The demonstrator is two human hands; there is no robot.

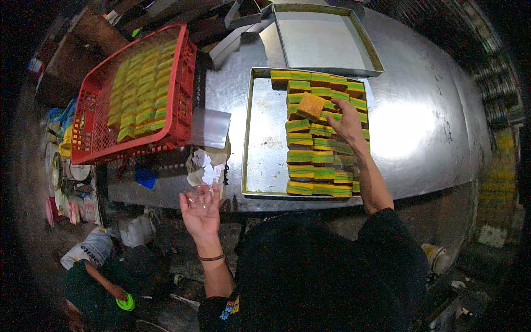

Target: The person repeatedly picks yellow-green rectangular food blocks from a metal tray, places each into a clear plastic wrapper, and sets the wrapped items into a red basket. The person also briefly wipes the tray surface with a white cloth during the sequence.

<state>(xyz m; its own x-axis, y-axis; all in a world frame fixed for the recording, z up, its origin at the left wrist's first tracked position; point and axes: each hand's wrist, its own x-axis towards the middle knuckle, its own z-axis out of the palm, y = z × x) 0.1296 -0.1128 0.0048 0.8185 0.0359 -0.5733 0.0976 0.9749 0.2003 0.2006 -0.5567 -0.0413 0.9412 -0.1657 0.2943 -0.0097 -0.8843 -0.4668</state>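
Observation:
My left hand (203,213) is palm up with its fingers spread, and a clear plastic piece (201,200) rests on it. Its exact form is hard to tell. Over a shallow metal tray (265,166), my right hand (346,122) has its thumb and fingers apart above rows of green and yellow layered cake slices (300,156). Just left of those fingers, one square piece of cake (311,106) lies tilted on the other slices, its orange-brown face up. Small white paper slips (209,170) lie beyond my left fingertips.
A red plastic basket (188,83) holding more wrapped-looking slices stands at the left, beside a stack of clear plastic sheets (211,128). Another metal tray (323,39) lies at the back of the steel table (435,74). Another person (97,265) is at lower left, one hand on a green object.

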